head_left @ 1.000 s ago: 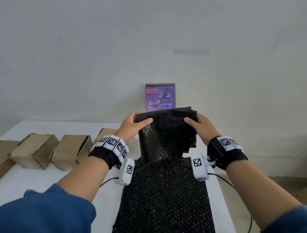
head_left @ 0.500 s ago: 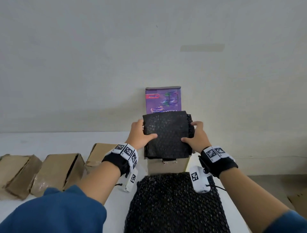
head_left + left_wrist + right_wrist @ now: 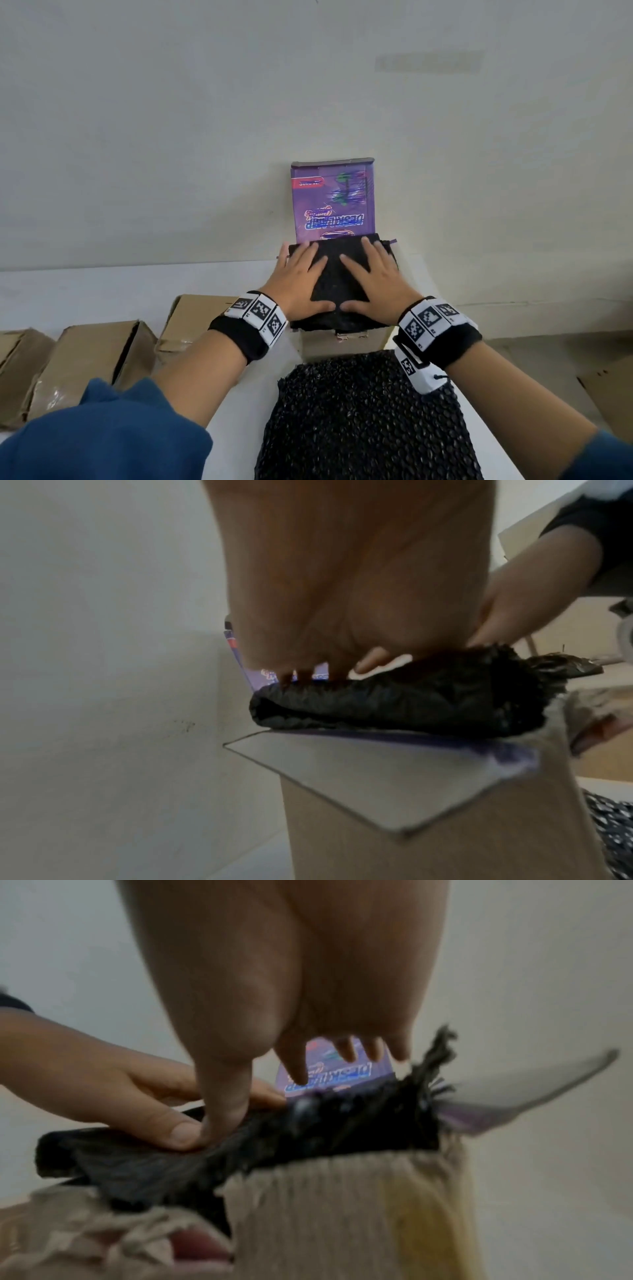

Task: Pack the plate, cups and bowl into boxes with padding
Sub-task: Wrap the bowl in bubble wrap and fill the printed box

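A folded piece of black bubble wrap (image 3: 334,284) lies across the mouth of an open cardboard box (image 3: 346,344) with a purple printed lid flap (image 3: 334,200) standing up against the wall. My left hand (image 3: 298,277) and right hand (image 3: 371,277) both lie flat on the wrap, fingers spread and straight, pressing it down. In the left wrist view the black wrap (image 3: 394,704) bulges above the box rim over a side flap (image 3: 377,772). In the right wrist view the wrap (image 3: 274,1137) sits under both thumbs. No plate, cup or bowl is visible.
A large sheet of black bubble wrap (image 3: 366,421) lies on the white table (image 3: 102,291) in front of the box. Three brown cardboard boxes (image 3: 89,359) lie on their sides to the left. The wall stands right behind the box. The table's right edge is close.
The folded wrap was held up in the air by its top corners, then lowered onto the box mouth. Both hands have let go of its edges and now lie flat on top.
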`<state>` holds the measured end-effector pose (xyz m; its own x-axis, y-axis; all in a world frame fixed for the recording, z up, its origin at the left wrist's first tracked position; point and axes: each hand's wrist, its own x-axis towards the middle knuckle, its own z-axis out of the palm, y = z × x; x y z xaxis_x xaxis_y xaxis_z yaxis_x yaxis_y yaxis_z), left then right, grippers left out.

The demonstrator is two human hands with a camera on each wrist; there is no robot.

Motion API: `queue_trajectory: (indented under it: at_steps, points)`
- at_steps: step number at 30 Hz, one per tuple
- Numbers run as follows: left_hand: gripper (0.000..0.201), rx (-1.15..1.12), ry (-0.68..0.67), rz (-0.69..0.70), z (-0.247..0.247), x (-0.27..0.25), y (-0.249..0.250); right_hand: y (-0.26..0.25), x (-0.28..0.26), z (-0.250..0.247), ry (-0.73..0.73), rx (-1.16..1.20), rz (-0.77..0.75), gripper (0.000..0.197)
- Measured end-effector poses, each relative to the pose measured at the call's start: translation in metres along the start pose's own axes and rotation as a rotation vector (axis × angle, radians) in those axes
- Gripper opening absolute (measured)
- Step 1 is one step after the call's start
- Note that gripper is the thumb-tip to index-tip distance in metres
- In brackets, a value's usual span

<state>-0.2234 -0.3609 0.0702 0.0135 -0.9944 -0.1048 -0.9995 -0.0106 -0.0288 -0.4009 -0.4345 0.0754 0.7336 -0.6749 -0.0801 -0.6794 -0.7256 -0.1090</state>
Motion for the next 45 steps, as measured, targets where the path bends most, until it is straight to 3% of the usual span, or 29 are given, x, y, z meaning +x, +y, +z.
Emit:
queue_trajectory:
  at_steps: [2,8,11,13,15,16,21,25,30,35,38,40,45]
  points:
    - [0.096,0.037,-0.133,0.003,0.007,0.004,0.001,0.001,0.005,0.011,-0.15,-0.053,0.009,0.097]
    - [0.091,0.158,-0.185,0.042,0.024,0.013,0.01,-0.002,0.017,0.025,-0.321,-0.133,0.028,0.093]
    - [0.074,0.043,-0.123,0.037,0.024,0.015,0.009,0.0,0.022,0.023,-0.363,-0.027,0.058,0.092]
    - [0.058,-0.103,0.028,-0.003,0.025,0.009,0.004,0.002,0.024,0.017,-0.331,0.072,0.072,0.09]
    - [0.054,-0.239,0.181,-0.09,0.027,-0.002,-0.003,-0.003,0.026,0.01,-0.277,0.111,0.072,0.091]
    - [0.054,-0.303,0.195,-0.131,0.028,-0.007,-0.007,-0.009,0.028,0.008,-0.282,0.107,0.068,0.093]
    - [0.056,-0.543,0.063,-0.192,0.035,-0.023,-0.017,-0.04,0.041,0.026,-0.478,0.016,0.112,0.101]
    - [0.054,-0.611,0.056,-0.193,0.04,-0.024,-0.018,-0.043,0.044,0.039,-0.473,-0.044,0.133,0.099]
    - [0.053,-0.607,0.075,-0.194,0.042,-0.023,-0.017,-0.022,0.031,0.016,-0.459,-0.016,0.103,0.099]
    - [0.052,-0.616,0.072,-0.203,0.042,-0.023,-0.014,-0.017,0.029,0.025,-0.57,-0.034,0.13,0.091]
    - [0.053,-0.613,0.063,-0.213,0.038,-0.028,-0.014,-0.017,0.027,0.022,-0.513,-0.019,0.118,0.085]
    - [0.054,-0.628,0.107,-0.225,0.035,-0.037,-0.013,-0.013,0.02,0.011,-0.377,0.087,0.089,0.078]
    - [0.054,-0.659,0.432,-0.279,0.041,-0.084,-0.007,-0.002,-0.023,-0.014,0.0,0.285,0.009,0.045]
